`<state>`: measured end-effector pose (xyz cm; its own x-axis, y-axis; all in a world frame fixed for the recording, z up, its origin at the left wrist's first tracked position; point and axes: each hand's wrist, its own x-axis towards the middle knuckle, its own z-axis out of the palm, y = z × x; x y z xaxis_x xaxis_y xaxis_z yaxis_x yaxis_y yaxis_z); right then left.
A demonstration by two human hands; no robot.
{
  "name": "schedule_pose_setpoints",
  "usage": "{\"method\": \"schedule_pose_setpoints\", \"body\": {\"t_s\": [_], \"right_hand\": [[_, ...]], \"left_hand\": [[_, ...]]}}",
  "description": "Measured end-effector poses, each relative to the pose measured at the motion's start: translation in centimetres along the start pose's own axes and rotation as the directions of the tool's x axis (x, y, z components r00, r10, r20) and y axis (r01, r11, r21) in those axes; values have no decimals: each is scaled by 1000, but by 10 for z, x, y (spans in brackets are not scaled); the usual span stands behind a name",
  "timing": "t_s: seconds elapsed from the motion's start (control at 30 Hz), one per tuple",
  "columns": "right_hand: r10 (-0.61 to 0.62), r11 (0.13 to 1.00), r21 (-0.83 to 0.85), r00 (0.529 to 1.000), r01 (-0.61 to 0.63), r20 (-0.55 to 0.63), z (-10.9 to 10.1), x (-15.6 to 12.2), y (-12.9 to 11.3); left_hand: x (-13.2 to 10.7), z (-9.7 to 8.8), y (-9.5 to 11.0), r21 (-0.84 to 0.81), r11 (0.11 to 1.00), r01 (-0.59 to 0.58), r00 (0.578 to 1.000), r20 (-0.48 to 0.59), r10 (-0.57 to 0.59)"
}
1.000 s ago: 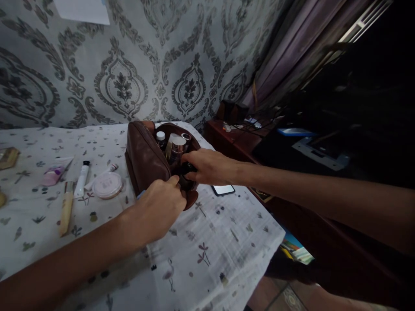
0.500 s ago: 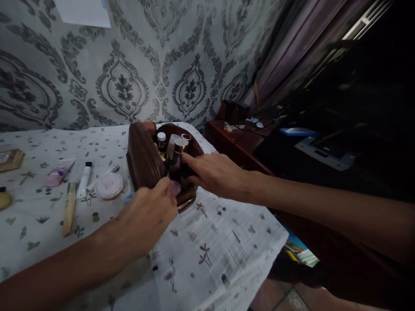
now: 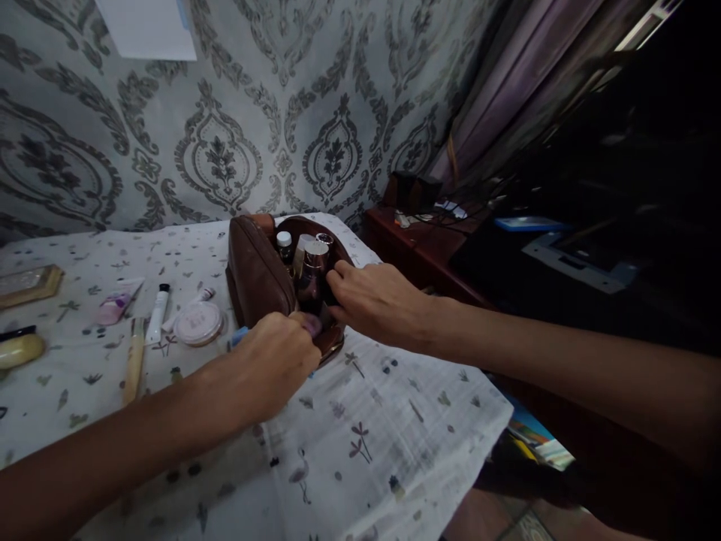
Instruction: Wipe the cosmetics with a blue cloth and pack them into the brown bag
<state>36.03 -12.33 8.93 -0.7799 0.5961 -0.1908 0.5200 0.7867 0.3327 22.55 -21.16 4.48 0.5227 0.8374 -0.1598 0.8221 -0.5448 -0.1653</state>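
A brown cosmetic bag [image 3: 260, 263] stands unzipped on the cloth-covered table. Inside it are a dark bottle with a shiny cap [image 3: 315, 257], a small white-capped bottle [image 3: 284, 240] and other containers. My right hand [image 3: 383, 304] has its fingers curled over the bag's right side, beside the dark bottle. At the bag's front opening, my left hand [image 3: 279, 364] is closed, its fingertips hidden. A pinkish rounded thing [image 3: 312, 324] shows by those fingers. Something light blue [image 3: 239, 336] sticks out behind the left hand; whether the hand holds it I cannot tell.
Left of the bag lie a round compact [image 3: 198, 323], a white tube [image 3: 158, 314], a pink tube [image 3: 117, 302], a wooden-handled brush [image 3: 134, 364], a yellow item [image 3: 21, 348] and a framed piece [image 3: 31, 285]. A dark red cabinet [image 3: 408, 240] adjoins the table's right edge.
My right fingers have drawn back slightly from the dark bottle to the bag's side. My left hand stays closed at the bag's front. The view has shifted slightly.
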Motion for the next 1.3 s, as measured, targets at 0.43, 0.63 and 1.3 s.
{"method": "schedule_pose_setpoints", "body": {"t_s": [0.43, 0.63, 1.3], "right_hand": [[-103, 995, -5, 988, 103, -117, 11, -11, 5], [-128, 991, -1, 971, 131, -200, 20, -12, 5], [-631, 764, -217, 775, 608, -50, 4, 71, -24]], "left_hand": [[-10, 5, 4, 84, 995, 45, 994, -108, -36], [-37, 24, 5, 264, 959, 100, 954, -298, -17], [-44, 57, 12, 245, 960, 132, 744, -665, 67]]}}
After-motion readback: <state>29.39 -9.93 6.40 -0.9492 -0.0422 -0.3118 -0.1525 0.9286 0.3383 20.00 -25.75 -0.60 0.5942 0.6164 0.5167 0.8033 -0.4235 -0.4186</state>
